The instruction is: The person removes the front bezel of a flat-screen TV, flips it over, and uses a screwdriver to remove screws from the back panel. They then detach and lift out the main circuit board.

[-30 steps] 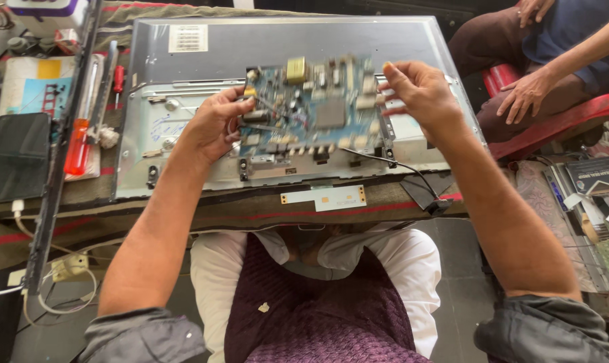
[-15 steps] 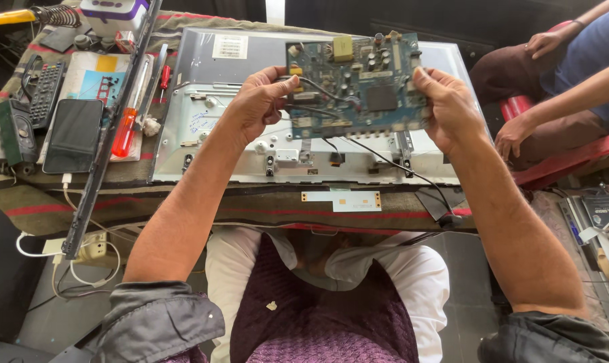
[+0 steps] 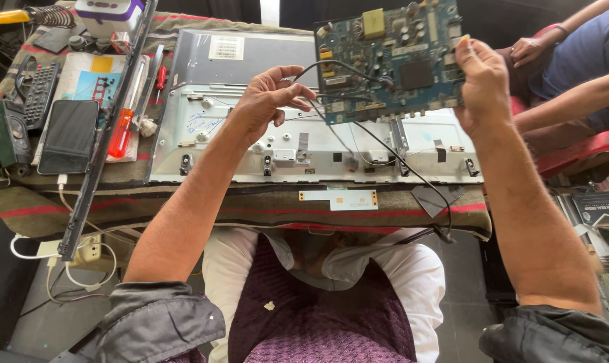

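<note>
We hold circuit board raised, right hand pinching edge; left hand pinching black cable (free it gently, board steady).

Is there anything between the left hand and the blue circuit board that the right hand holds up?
Only black wires. The left hand pinches them beside the board's left edge. The right hand grips the circuit board at its right edge. Nothing else visible stands between.

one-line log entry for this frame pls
right hand: holds blue circuit board raised above metal back panel | left hand: pinching black cable at board's left edge | red screwdriver: on table, untouched
</note>
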